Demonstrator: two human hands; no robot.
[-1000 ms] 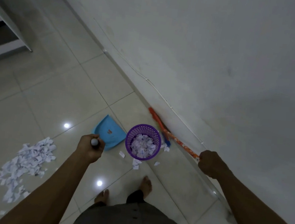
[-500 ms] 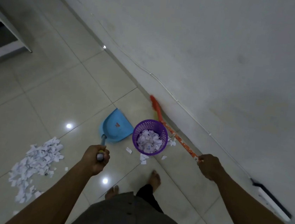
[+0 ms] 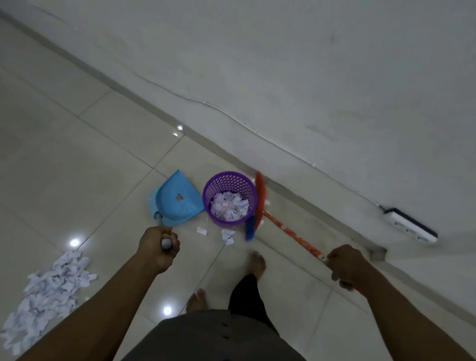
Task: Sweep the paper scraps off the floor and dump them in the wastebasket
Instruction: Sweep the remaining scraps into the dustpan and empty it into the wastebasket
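A purple mesh wastebasket [image 3: 231, 183] stands on the tiled floor near the wall, part full of paper scraps. My left hand [image 3: 159, 245] grips the handle end of a blue dustpan [image 3: 176, 198], whose pan lies just left of the basket. My right hand [image 3: 347, 265] holds the orange handle of a broom [image 3: 291, 234]; its orange and blue head sits against the basket's right side. A few loose scraps [image 3: 227, 236] lie in front of the basket. A large pile of scraps [image 3: 49, 292] lies on the floor at lower left.
The white wall meets the floor along a diagonal skirting with a thin cable [image 3: 223, 115] on it. A white power strip [image 3: 409, 229] lies by the wall at right. My bare feet [image 3: 257, 261] stand just behind the basket.
The view has turned left and nearer the basket. The broom head has swung from behind the basket to its right side. The dustpan stays beside the basket.
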